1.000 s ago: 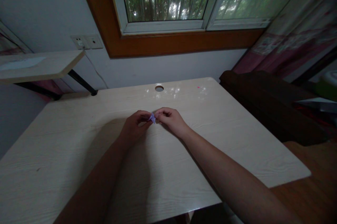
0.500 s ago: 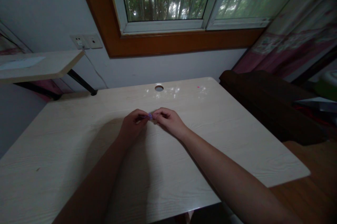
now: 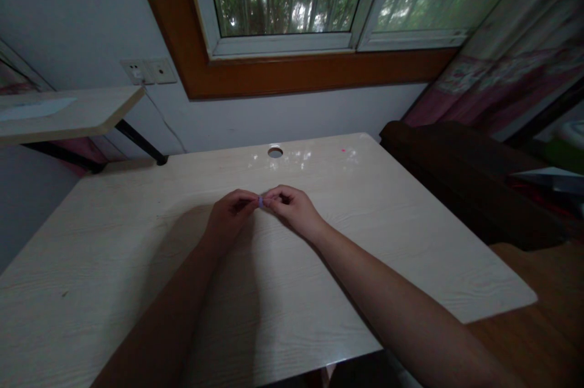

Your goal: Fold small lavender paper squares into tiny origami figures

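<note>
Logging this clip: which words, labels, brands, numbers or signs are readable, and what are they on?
None can be read.
Small purple piece between the left hand and right hand: no legible text.
Wall sockets: any marking is too small and dim.

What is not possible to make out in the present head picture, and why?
In the head view:
Purple piece: full shape, mostly hidden by the left hand and right hand.
Pink speck on desk: too small to identify.
Green object: blurred, cut off by right edge.
White sheet: cut off by left edge.
</note>
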Available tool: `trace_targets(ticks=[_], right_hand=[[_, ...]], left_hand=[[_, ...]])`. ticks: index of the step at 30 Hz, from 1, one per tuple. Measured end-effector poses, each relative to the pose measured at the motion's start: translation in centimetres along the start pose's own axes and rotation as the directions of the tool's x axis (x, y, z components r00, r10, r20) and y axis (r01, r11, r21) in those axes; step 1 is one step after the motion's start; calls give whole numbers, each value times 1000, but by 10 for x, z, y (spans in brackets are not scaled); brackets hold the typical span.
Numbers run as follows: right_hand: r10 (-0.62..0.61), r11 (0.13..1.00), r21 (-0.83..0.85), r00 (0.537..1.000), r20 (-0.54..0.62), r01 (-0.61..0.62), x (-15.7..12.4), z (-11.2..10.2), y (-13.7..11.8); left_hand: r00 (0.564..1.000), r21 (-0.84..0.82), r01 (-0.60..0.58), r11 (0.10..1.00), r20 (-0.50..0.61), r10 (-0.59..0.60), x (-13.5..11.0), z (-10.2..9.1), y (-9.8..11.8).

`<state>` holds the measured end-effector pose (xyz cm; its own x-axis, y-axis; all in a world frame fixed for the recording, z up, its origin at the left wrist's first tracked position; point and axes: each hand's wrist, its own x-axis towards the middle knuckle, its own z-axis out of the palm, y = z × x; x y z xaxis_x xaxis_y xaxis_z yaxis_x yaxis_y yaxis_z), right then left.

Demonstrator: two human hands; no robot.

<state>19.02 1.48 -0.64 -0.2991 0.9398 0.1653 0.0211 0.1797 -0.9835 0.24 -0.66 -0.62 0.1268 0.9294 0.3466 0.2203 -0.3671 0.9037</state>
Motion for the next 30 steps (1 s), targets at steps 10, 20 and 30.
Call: trace_targets(ticks=[10, 20, 30], right_hand=[[56, 993, 104, 998, -2, -56, 1, 2, 0], [93, 989, 114, 996, 13, -94, 3, 1, 5], [-65, 990, 123, 998, 21, 62, -1, 4, 11]], left_hand=[[993, -42, 103, 994, -60, -105, 2, 1, -4], [986, -111, 159, 981, -36, -164, 3, 1, -8], [981, -165, 191, 968, -9, -195, 3, 3, -1]])
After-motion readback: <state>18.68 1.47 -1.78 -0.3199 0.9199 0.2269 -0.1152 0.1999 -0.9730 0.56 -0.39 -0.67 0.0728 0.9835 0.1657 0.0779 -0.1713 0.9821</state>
